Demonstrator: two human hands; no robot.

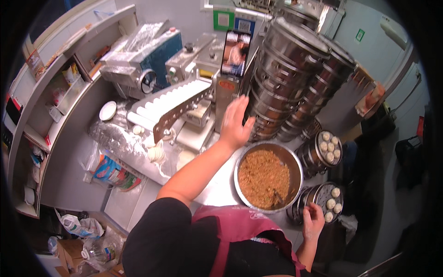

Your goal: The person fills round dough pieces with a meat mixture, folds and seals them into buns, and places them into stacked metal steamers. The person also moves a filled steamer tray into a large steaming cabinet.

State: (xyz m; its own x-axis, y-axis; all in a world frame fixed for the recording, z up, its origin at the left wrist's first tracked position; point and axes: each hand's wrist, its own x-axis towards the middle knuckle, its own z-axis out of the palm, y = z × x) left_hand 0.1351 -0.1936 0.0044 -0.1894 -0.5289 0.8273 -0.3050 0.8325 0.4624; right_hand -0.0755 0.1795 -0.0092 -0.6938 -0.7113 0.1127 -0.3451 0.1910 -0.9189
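My left hand (236,123) is raised, its fingers stretched out and nothing in it. It is just below a phone (235,53) propped upright on a machine, which shows a picture of a person. My right hand (314,221) is at the left side of a round metal steamer tray (325,190), its fingers loosely bent and apart, with nothing visible between them. Several small white filled buns (331,203) sit on that tray. Between my two arms stands a large steel bowl (299,181) of brown chopped filling (263,177), with a dark utensil handle in it.
Tall stacks of metal steamers (281,76) rise behind the bowl. Another steamer (318,157) with several buns stands farther back. To the left are a roller conveyor (168,102), a floury dough machine (143,64), dough pieces (156,154), a white plate (108,111) and shelves (69,99).
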